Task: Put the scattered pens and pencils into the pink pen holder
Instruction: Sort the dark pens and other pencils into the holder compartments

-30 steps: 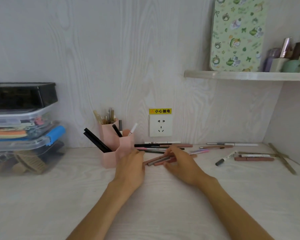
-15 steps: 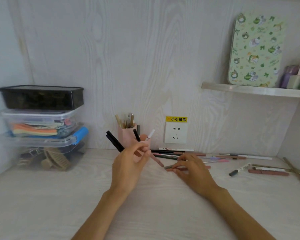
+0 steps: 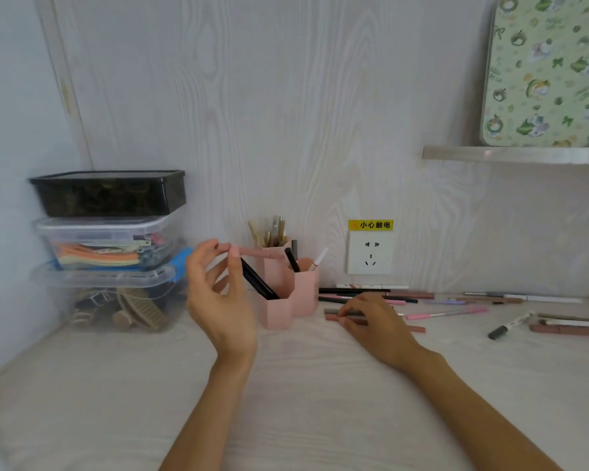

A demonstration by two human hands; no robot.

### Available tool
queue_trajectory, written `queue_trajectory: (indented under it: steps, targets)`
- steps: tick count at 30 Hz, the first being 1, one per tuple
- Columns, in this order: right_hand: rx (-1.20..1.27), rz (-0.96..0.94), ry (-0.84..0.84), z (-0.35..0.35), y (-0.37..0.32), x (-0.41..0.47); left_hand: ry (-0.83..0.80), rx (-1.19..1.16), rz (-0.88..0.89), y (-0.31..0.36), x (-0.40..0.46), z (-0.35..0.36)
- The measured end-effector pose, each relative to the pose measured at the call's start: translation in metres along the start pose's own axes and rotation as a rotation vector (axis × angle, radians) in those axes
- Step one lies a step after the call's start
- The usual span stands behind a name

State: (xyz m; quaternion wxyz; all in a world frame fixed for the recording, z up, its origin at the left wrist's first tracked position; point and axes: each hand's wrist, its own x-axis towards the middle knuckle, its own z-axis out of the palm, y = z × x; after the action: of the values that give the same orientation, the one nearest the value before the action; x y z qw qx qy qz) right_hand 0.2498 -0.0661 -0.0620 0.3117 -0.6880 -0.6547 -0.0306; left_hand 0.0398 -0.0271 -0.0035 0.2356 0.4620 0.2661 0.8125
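- We see the left hand (image 3: 218, 300) raised above the desk (image 3: 286, 402), just left of the pink holder (image 3: 288, 290); its fingertips pinch a pink pen (image 3: 255, 252), which lies almost level with its right end over the holder's far compartment.
- The holder stands near the far wall, left of the socket (image 3: 370, 253). It already has black pens (image 3: 259, 279) leaning out to the left, gold-toned ones upright at the back, and a white-tipped pen (image 3: 318, 259) on the right.
- The right hand (image 3: 378, 324) lies low on the desk, right of the holder, fingers curled onto a grey pen (image 3: 332, 311) and a brown pencil (image 3: 334, 317); we cannot tell whether it truly grips them.
- More pens (image 3: 446, 314) lie scattered to the right along the wall.
- Stacked boxes (image 3: 109, 246) sit at far left.
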Motion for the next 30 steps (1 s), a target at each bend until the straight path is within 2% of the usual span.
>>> queue_trajectory:
  steps: [5, 10, 13, 17, 19, 22, 25, 27, 30]
  targets:
    - [-0.043, -0.03, 0.063, -0.001, -0.003, -0.002, -0.243, 0.214, 0.161, -0.018, -0.005, 0.009]
    - [-0.075, -0.062, 0.136, -0.006, -0.007, -0.002, -0.448, 0.61, 0.214, -0.033, -0.008, 0.014]
    - [-0.058, -0.067, 0.205, -0.009, -0.011, -0.001, -0.573, 0.735, 0.227, -0.037, -0.011, 0.015]
    - [-0.014, -0.095, 0.375, -0.018, -0.017, 0.001, -0.599, 0.849, 0.198, -0.042, -0.013, 0.009]
    - [0.1, -0.069, 0.467, -0.026, -0.022, 0.0, -0.593, 0.913, 0.211, -0.044, -0.011, 0.003]
    - [0.509, 0.093, 0.592, -0.038, -0.036, 0.0, -0.616, 0.962, 0.322, -0.049, -0.008, -0.009]
    - [0.854, 0.179, 0.683, -0.043, -0.05, -0.001, -0.59, 0.896, 0.234, -0.048, -0.006, -0.018]
    - [0.97, 0.216, 0.708, -0.046, -0.053, -0.003, -0.574, 0.856, 0.161, -0.046, -0.006, -0.02]
    - [1.014, 0.243, 0.764, -0.05, -0.055, 0.0, -0.565, 0.836, 0.137, -0.046, -0.005, -0.021]
